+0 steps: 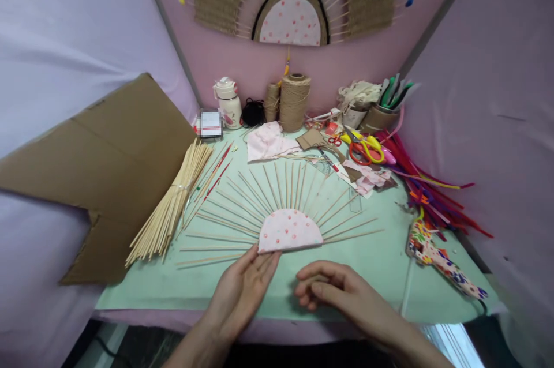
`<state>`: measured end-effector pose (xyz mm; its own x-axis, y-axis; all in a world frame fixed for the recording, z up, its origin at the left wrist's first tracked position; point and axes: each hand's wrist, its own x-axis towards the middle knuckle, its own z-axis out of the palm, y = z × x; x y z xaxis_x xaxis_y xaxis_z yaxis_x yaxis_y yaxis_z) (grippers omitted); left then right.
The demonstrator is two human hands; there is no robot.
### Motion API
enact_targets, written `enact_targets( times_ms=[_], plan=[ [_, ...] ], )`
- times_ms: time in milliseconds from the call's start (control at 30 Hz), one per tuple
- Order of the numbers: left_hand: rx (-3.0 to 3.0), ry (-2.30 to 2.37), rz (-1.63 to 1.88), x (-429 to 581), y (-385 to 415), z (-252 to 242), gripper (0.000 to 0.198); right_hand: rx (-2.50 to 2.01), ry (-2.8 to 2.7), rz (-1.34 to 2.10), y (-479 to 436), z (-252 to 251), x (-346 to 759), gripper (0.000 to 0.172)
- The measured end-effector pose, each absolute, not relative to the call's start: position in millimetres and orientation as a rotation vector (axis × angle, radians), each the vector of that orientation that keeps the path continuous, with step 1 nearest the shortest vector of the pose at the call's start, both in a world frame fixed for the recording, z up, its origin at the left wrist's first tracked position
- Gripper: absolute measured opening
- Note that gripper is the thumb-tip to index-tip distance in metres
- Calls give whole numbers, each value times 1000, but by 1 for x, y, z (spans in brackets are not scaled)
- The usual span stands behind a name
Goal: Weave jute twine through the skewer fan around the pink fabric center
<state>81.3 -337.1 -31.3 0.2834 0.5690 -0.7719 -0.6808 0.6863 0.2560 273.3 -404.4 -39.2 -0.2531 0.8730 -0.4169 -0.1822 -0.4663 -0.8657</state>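
A pink dotted half-circle (pixel 289 231) lies on the mint-green table cover (pixel 381 264), with several thin wooden sticks (pixel 242 195) fanning out from under its curved edge. My left hand (pixel 244 290) rests flat just below it, fingers stretched out, fingertips touching the half-circle's straight lower-left edge. My right hand (pixel 335 290) lies to the right on the cover, fingers curled inward; whether anything is inside them is hidden.
A bundle of wooden sticks (pixel 173 201) lies at the left beside a big cardboard sheet (pixel 108 160). Twine spools (pixel 294 101), a bottle (pixel 228 104), scissors (pixel 363 146), pen cups (pixel 381 114) stand at the back. Coloured pipe cleaners (pixel 428 189) and patterned paper (pixel 437 255) lie right.
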Motion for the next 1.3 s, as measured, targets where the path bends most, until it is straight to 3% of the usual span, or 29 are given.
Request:
enact_targets(
  times_ms=[100, 167, 233, 300, 533, 667, 1067, 1300],
  plan=[
    [-44, 979, 833, 75, -338, -36, 13, -1441, -1518, 1183, -378, -34, 289, 29],
    [25, 973, 865, 76, -335, -41, 7, -1456, -1810, 854, -352, -34, 294, 48],
    [75, 962, 890, 80, -332, -45, 7, -1420, -2025, 726, -329, -36, 294, 69],
    [118, 925, 912, 85, -332, -47, 10, -1398, -2151, 644, -315, -40, 290, 79],
    [276, 762, 1017, 93, -345, -49, 37, -1350, -2160, 114, -327, -40, 277, 83],
    [368, 663, 1060, 93, -342, -55, 38, -1291, -2070, -214, -331, -37, 269, 86],
    [511, 653, 1072, 91, -338, -68, 35, -1279, -1900, -410, -329, -52, 258, 83],
    [379, 726, 1094, 93, -332, -70, 33, -1280, -1996, -220, -333, -22, 272, 81]
  ],
)
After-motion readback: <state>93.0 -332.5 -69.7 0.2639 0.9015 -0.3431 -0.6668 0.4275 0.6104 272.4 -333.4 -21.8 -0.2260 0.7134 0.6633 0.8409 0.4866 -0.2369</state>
